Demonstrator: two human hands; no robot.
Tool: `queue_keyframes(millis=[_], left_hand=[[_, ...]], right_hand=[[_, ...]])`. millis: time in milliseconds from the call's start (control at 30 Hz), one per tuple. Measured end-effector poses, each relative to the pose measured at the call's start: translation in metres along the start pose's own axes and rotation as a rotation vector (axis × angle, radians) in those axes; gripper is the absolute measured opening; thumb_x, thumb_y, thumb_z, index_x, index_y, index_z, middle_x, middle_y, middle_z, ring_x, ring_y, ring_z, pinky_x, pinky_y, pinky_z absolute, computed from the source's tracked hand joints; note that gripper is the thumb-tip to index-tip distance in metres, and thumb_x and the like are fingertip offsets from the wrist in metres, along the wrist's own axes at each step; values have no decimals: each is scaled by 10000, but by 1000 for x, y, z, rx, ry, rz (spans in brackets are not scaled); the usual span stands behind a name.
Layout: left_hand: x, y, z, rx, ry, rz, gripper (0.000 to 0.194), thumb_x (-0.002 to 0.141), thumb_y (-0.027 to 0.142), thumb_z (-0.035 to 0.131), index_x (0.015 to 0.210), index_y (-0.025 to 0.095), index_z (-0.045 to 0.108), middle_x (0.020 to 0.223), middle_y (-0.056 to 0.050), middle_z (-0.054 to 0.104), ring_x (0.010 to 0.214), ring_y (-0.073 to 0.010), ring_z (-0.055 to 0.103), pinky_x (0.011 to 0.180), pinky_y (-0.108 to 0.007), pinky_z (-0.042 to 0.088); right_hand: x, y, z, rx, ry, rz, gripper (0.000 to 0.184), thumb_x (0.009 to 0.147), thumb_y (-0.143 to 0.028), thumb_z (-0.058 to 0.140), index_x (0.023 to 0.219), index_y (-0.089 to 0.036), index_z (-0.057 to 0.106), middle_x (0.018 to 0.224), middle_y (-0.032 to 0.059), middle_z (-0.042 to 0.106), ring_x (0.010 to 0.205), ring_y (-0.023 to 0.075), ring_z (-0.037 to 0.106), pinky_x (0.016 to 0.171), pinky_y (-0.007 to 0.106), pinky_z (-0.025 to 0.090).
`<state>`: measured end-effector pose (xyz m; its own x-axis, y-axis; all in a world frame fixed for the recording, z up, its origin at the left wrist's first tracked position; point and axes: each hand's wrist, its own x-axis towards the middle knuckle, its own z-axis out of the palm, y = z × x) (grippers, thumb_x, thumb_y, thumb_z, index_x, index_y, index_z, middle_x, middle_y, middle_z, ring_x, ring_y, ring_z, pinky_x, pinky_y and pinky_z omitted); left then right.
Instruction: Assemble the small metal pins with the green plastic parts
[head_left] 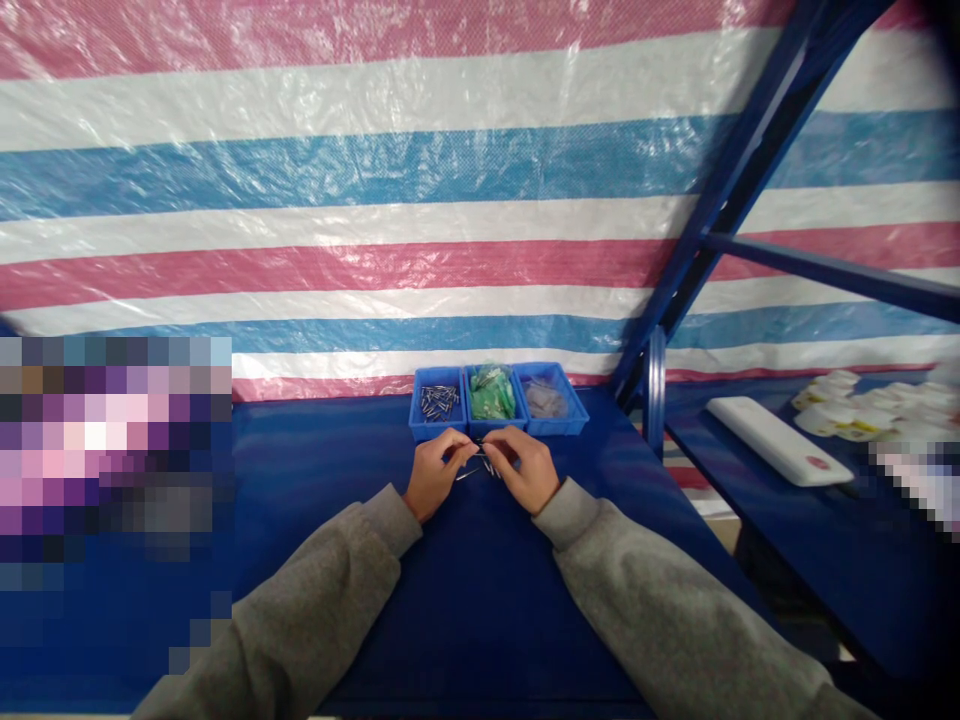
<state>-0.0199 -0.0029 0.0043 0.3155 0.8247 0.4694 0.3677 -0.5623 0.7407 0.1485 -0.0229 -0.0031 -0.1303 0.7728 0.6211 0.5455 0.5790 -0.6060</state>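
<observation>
My left hand [433, 474] and my right hand [525, 468] meet at the middle of the blue table top, just in front of the bins. Their fingertips pinch a small dark-and-metal part [478, 447] between them, too small to identify exactly. A few loose metal pins [487, 466] lie on the table under my hands. Three blue plastic bins stand in a row just beyond: the left bin [424, 417] holds metal pins, the middle bin [474, 415] holds green packets, and the right bin [566, 412] holds a greyish bagged item.
The blue work table [480, 620] runs under my grey sleeves. At right stand a blue metal rack [720, 210] and a lower blue shelf bearing a long white box [776, 440] and white packets [840, 405]. A striped tarpaulin [375, 200] hangs behind. The left and lower right are pixelated.
</observation>
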Motion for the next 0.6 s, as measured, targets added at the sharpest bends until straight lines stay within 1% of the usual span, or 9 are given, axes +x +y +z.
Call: queue_keyframes(millis=[100,233,367,433,533,600], left_hand=[[-1,-2,1,-48,2,-22,219,834,332,523,737,146,587,618,17,560,546,-83,526,562,-191,433],[-1,-2,1,-78,10,-28,203,830,327,530,754,147,588,620,15,573,538,-82,536,556,-188,447],[0,1,0,-51,2,5,196,824,330,541,861,154,620,758,-21,647,640,-110,590,615,-207,469],[1,3,0,-9,-4,30,206,825,332,539,867,155,636,790,-31,662,664,-118,596,632,-211,467],[1,5,-1,56,-36,61,240,854,330,493,793,148,636,709,-22,646,625,-109,570,615,-205,441],[1,5,-2,93,-57,71,302,877,332,448,702,145,608,629,-6,605,586,-99,538,596,-203,416]], right_hand=[[-1,0,1,2,-67,-35,198,873,-303,461,780,-183,589,690,24,573,623,133,532,599,246,408],[-1,-1,1,20,-113,-62,218,875,-330,458,765,-189,582,662,17,553,593,130,516,579,244,400],[0,1,0,17,-57,-44,268,905,-327,391,756,-189,566,671,28,562,623,138,530,618,249,408],[1,2,-1,6,-18,-33,285,913,-327,370,753,-188,559,679,32,570,639,141,539,637,250,411],[1,4,-1,-11,2,-17,296,915,-322,365,733,-187,555,679,30,575,647,141,545,643,247,410],[1,4,-1,-10,-7,-3,281,908,-327,385,740,-187,562,682,26,578,634,138,544,632,245,411]])
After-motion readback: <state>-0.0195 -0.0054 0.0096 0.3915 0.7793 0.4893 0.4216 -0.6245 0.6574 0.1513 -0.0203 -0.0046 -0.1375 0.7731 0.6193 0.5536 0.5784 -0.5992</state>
